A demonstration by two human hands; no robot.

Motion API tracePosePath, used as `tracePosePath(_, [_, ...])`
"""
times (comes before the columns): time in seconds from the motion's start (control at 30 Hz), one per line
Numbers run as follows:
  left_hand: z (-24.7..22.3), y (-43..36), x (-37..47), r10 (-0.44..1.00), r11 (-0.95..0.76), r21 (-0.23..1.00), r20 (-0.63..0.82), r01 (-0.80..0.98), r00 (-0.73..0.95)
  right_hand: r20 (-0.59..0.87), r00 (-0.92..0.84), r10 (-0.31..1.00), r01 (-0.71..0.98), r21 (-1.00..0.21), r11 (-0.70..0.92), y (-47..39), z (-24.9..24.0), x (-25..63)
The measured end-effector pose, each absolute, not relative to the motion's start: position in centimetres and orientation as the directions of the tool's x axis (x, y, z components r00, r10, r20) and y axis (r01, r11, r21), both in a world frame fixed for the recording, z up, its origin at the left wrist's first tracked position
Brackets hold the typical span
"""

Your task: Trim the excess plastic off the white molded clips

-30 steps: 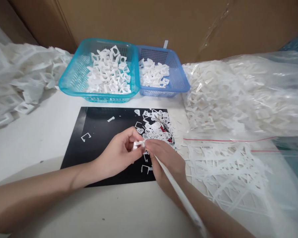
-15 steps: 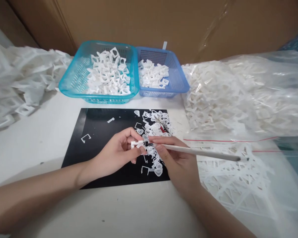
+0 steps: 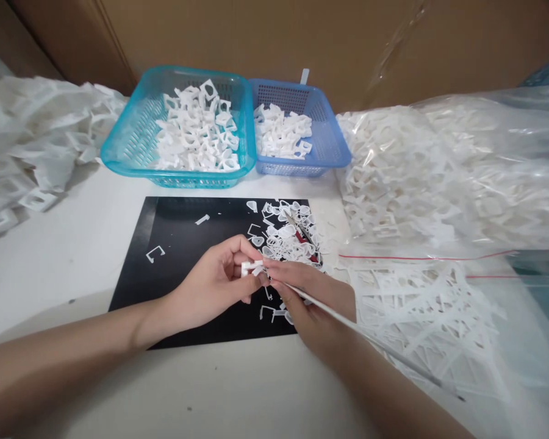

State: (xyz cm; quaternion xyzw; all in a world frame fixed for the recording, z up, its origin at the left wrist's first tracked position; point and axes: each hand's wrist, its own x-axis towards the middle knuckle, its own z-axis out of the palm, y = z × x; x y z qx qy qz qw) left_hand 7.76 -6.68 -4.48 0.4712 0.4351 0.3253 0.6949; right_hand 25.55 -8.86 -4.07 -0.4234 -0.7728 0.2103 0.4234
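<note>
L hand point(image 3: 213, 277) pinches sm. white bit point(image 3: 251, 267); R hand point(image 3: 322, 286) pinches long thin stick point(image 3: 384, 347), both over blk mat point(image 3: 178, 244).

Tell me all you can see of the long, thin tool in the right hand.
The long, thin tool is straight, pale grey-white, with a dark rear tip; its material is unclear. The right hand grips it near the front, where its end is hidden beside the small white part the left hand holds. Its shaft slants down to the picture's right; contact with the part is unclear.
</note>
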Motion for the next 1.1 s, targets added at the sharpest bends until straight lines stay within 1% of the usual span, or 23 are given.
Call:
tracePosePath(0.2, [-4.3,-6.7,7.9,0.863,0.348,0.937,-0.310,-0.025,0.400,0.550,-0.293,0.782,0.509,-0.603,0.614,-9.1,-4.8,25.4])
tracePosePath(0.33, [-4.4,-6.6,7.8,0.860,0.355,0.934,-0.315,-0.028,0.402,0.619,-0.357,0.700,0.517,-0.493,0.700,-9.5,-6.2,25.1])
tracePosePath(0.4, [-4.6,-6.6,7.8,0.852,0.370,0.928,-0.317,-0.049,0.417,0.602,-0.375,0.705,0.559,-0.459,0.690,-9.7,-6.8,25.1])
tracePosePath(0.53, [-4.7,-6.7,7.7,0.850,0.377,0.924,-0.323,-0.054,0.417,0.593,-0.324,0.737,0.642,-0.435,0.632,-9.6,-7.1,25.5])
tracePosePath(0.6, [-4.7,-6.7,7.7,0.854,0.377,0.924,-0.322,-0.060,0.409,0.623,-0.278,0.731,0.645,-0.442,0.623,-9.2,-6.8,25.9])
tracePosePath(0.7, [-4.7,-6.8,7.7,0.865,0.366,0.927,-0.306,-0.081,0.398,0.642,-0.199,0.740,0.636,-0.490,0.596,-8.6,-5.7,26.3])
tracePosePath(0.8, [-4.8,-6.7,7.7,0.870,0.355,0.929,-0.288,-0.103,0.400,0.573,-0.196,0.795,0.675,-0.510,0.534,-8.4,-5.0,26.5])
tracePosePath(0.87, [-4.8,-6.7,7.6,0.868,0.358,0.927,-0.285,-0.113,0.407,0.562,-0.197,0.804,0.690,-0.503,0.521,-8.3,-5.0,26.8])
tracePosePath(1.0, [-5.0,-6.6,7.3,0.854,0.362,0.918,-0.258,-0.159,0.452,0.576,-0.230,0.785,0.716,-0.447,0.537,-7.9,-5.7,27.6])
tracePosePath(1.1, [-5.2,-6.4,7.0,0.828,0.364,0.912,-0.224,-0.190,0.514,0.562,-0.314,0.766,0.761,-0.334,0.557,-7.4,-5.8,27.8])
